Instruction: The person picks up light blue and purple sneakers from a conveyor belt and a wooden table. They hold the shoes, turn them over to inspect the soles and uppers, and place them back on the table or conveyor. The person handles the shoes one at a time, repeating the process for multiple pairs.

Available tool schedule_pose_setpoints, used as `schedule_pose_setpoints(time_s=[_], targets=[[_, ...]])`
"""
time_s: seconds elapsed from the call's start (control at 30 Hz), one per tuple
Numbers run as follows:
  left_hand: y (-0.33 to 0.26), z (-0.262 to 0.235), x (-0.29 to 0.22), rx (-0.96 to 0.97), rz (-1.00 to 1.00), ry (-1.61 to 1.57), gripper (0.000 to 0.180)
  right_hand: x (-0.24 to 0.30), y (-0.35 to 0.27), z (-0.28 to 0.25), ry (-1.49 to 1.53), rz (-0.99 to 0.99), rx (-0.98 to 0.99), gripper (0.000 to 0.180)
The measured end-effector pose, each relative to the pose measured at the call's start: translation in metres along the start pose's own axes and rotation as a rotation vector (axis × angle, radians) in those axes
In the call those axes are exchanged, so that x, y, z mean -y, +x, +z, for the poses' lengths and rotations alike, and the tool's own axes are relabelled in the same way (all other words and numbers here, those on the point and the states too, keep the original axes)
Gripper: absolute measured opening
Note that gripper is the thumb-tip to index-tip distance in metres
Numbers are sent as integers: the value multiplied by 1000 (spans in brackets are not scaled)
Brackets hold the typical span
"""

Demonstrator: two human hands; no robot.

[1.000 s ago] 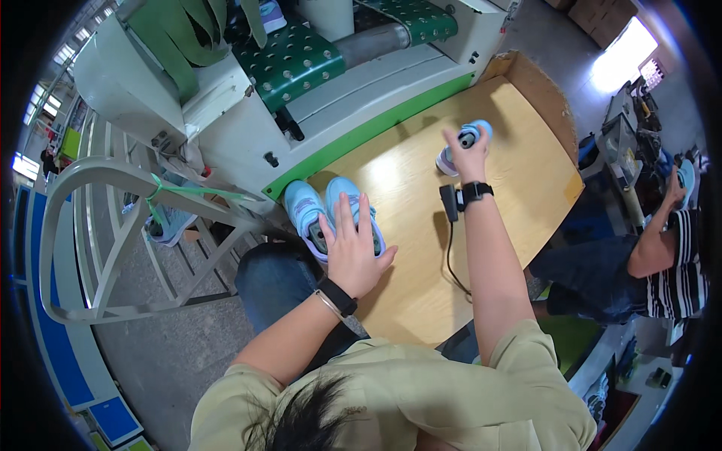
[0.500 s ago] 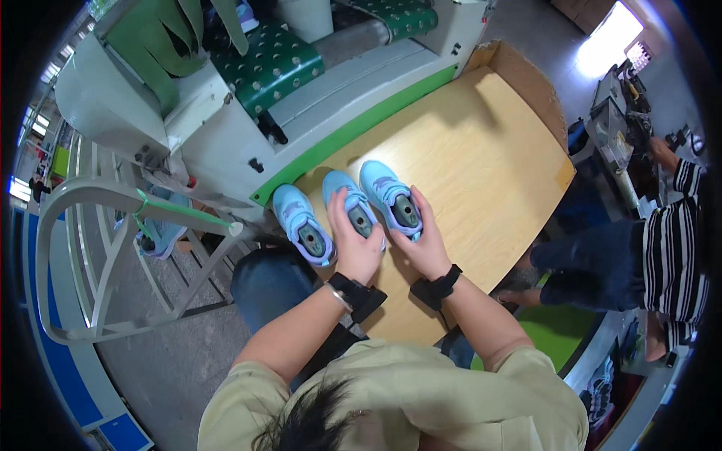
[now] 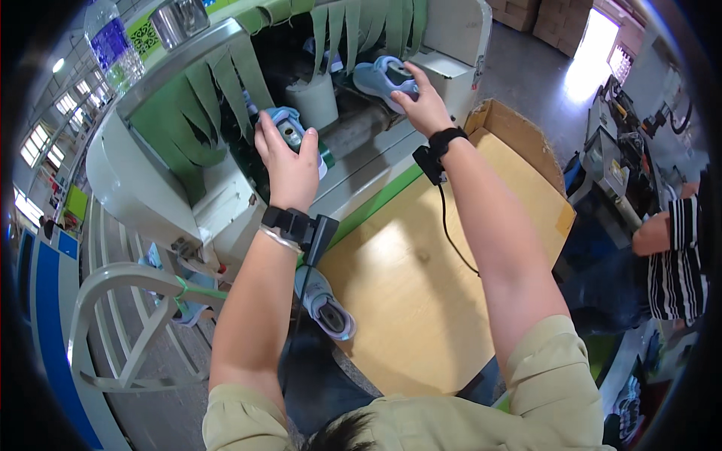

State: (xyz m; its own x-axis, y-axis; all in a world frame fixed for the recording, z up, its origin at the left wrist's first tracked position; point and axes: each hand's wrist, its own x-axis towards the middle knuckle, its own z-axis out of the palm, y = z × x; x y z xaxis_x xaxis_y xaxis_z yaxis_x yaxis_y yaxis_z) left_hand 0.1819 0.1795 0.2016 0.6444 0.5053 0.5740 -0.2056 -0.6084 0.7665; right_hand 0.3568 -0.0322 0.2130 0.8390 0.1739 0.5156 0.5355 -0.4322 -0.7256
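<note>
Setting: a factory floor is being viewed from above, with a pale wooden table (image 3: 421, 301) near the person and a white machine (image 3: 150, 173) with a fringe of green strips (image 3: 218, 90) standing at its far edge.

Item 1: a light blue shoe (image 3: 289, 131) is being gripped by the left hand (image 3: 289, 169), fingers curled around its sides, at the mouth of the machine below the strips.

Item 2: a second blue shoe (image 3: 380, 75) is being pressed under the right hand (image 3: 425, 105), fingers closed over its near end, farther right in the same opening.

Item 3: a third shoe (image 3: 325, 304) is lying at the left edge of the table, partly overhanging it.

Item 4: a cardboard wall (image 3: 519, 143) is bordering the table on the far right; a second person's striped sleeve (image 3: 677, 263) is showing at the right rim.

Risk: fingers are being held close to the strips and the dark opening, so a catch is judged possible. The overhanging shoe is judged likely to be knocked off by the left forearm. A cable (image 3: 451, 233) hanging from the right wrist is judged liable to snag.
</note>
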Motion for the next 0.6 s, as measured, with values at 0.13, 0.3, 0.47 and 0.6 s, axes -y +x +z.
schedule_pose_setpoints(time_s=[0.13,0.3,0.47,0.6], targets=[[-47,-18,-22,30,51,-131,75,-9,-35,3,-205,-385,-300,56],[-179,-77,-10,336,33,120,75,-37,-268,-2,8,1,358,50],[-284,-83,55,387,-433,35,88,-7,-411,-23,-422,-61,856,78],[-291,-64,45,301,-352,104,93,-2,-365,-24,-211,127,799,84]])
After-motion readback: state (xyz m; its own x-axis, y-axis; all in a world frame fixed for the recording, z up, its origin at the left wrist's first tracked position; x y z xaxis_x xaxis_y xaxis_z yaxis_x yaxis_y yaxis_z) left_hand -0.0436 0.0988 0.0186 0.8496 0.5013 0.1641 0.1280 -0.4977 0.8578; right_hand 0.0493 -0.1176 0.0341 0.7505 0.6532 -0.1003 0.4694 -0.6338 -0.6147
